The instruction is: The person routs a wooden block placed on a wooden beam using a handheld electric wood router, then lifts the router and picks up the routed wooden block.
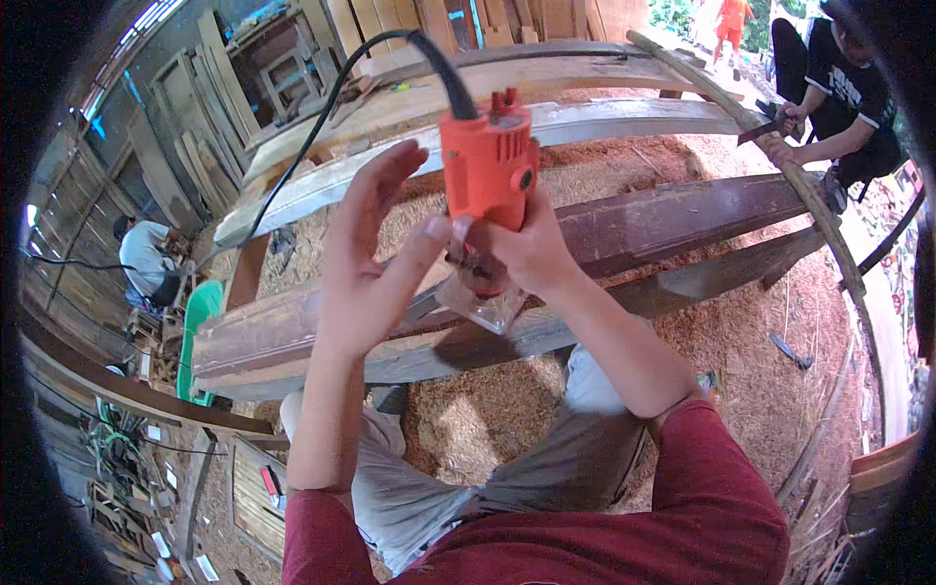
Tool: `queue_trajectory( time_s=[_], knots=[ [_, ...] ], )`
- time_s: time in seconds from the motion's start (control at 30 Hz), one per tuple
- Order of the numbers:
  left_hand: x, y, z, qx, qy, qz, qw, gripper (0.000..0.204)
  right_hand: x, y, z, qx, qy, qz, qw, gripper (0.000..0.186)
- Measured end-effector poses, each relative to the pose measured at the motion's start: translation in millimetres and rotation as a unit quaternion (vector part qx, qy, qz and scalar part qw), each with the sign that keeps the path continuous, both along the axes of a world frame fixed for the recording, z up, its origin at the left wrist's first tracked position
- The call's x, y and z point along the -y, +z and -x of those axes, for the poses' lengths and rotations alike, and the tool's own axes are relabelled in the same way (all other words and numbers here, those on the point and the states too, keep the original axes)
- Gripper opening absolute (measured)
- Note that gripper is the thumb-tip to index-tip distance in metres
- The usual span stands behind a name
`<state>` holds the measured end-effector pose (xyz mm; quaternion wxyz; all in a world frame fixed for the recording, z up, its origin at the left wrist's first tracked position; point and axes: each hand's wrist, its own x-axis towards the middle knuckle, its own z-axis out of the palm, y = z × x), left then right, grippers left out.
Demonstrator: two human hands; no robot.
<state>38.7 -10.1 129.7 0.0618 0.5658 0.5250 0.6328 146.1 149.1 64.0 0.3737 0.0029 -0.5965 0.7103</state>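
Observation:
An orange trim router (487,161) with a transparent base hangs upright in front of me, above a long reddish-brown timber (643,229). My right hand (522,249) is wrapped round its lower body, thumb across the front. Beside it on the left is my left hand (366,268), open, with its fingers spread upward. The left thumb tip is at the router's side, close to the right thumb; whether it touches I cannot tell. From the router's top a black power cord (336,93) arcs away to the left. The bit is hidden.
More long boards (575,122) lie beyond the timber, over sawdust. At right, another person (838,107) holds a blade against a long pole (824,214). A second person (148,255) sits far left, near a green plastic chair (200,322). A dark tool (790,351) lies on the ground.

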Motion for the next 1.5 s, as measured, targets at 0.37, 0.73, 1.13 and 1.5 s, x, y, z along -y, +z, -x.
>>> queue_trajectory(
  time_s=[0.37, 0.73, 1.13, 1.5],
  knots=[
    [-43, 38, -18, -0.065, -0.025, -0.050, 0.996, 0.051, 10, 5, -20, 0.025, 0.036, -0.080, 0.996, 0.057],
    [-66, 47, -41, -0.095, -0.004, 0.004, 0.995, 0.042, -8, 10, -47, 0.015, -0.038, -0.073, 0.996, 0.044],
    [-57, 25, -34, -0.015, -0.086, -0.007, 0.996, 0.041, -6, -1, -55, -0.006, -0.061, -0.044, 0.997, 0.039],
    [36, -93, 106, -0.115, 0.092, 0.203, 0.968, 0.071, -36, -1, -48, -0.048, -0.079, 0.057, 0.994, 0.034]
  ],
)
